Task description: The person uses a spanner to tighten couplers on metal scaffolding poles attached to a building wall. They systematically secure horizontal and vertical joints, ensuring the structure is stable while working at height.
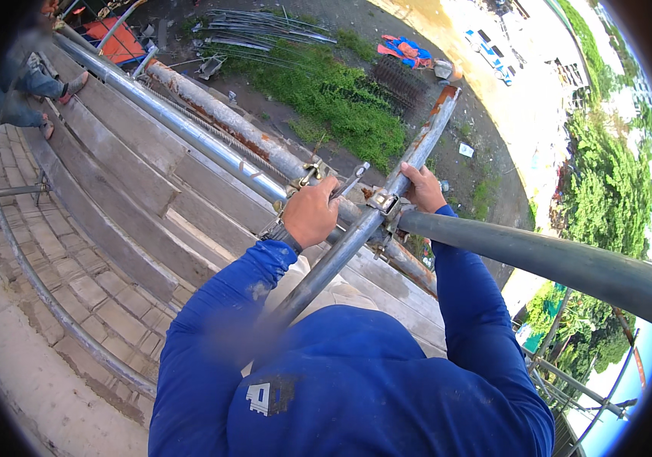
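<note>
My left hand (312,213), with a dark watch at the wrist, is closed around a wrench (353,181) whose metal head points away to the upper right. Across my front runs a scaffold tube (419,148), rusty toward its far end. My right hand (423,190) grips this tube from its right side, thumb against it, most fingers hidden. A metal coupler (383,201) sits on the tube just beside that hand, where a thick grey tube (539,251) meets it from the right. Another coupler (312,174) is on the rail just beyond my left hand.
Wooden planks (143,167) form the walkway on the left, along a shiny rail (181,122) and a rusty tube (227,126). A person's legs (17,107) are at the far left. Below lie stacked metal rods (257,30), grass (341,107) and an orange and blue cloth (406,52).
</note>
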A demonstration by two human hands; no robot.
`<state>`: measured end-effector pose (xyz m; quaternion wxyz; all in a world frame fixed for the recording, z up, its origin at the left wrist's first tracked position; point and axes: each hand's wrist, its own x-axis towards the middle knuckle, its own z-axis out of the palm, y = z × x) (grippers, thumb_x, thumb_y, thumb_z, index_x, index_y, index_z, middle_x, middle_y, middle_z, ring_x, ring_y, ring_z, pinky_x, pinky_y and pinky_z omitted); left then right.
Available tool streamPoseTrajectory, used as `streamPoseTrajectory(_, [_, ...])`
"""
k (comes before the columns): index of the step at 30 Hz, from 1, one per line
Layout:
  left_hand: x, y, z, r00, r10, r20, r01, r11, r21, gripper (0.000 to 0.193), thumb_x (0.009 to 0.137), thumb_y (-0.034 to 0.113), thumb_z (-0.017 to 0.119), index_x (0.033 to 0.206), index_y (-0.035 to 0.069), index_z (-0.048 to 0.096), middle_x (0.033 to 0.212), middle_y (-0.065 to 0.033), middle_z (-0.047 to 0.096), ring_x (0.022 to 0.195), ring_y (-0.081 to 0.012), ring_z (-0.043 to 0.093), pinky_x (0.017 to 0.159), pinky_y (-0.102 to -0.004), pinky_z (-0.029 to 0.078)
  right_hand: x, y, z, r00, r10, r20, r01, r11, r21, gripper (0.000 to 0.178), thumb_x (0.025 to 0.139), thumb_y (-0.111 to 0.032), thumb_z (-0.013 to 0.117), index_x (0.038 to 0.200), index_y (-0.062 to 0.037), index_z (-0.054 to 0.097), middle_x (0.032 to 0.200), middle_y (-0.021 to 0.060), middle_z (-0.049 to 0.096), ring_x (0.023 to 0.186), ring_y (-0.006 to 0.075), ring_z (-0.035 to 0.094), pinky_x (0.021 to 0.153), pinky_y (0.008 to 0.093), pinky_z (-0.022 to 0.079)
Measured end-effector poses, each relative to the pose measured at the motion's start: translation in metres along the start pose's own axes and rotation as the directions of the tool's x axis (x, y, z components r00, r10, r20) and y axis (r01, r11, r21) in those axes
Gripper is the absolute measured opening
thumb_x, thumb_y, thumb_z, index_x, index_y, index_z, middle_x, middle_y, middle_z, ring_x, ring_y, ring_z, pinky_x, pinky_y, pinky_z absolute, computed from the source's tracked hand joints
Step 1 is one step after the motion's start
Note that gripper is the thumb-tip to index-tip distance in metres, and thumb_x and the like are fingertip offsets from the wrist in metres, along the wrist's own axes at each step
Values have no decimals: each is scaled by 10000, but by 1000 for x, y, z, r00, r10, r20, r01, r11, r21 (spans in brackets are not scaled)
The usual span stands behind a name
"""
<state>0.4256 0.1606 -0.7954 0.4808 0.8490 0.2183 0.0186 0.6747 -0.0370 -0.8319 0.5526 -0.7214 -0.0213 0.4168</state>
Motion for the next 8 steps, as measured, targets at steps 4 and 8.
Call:
streamPoseTrajectory(4, [6,-6,-2,977,-73,201,1,941,340,253,917,111,654,1154,46,597,914,-244,737,891,-460,720,805,-571,559,6,0,1,1000,-17,7,18,999,-35,469,949,-405,768,1193,-52,578,1011,47,632,851,147,650,740,345,575])
streamPoseTrajectory(8, [9,7,4,941,-160,299,-14,862,506,227,947,161,613,1160,86,625,966,-254,753,958,-434,746,854,-549,587,6,3,0,999,-42,29,43,999,-15,504,927,-410,790,1215,-51,584,1011,56,658,860,154,682,744,343,588])
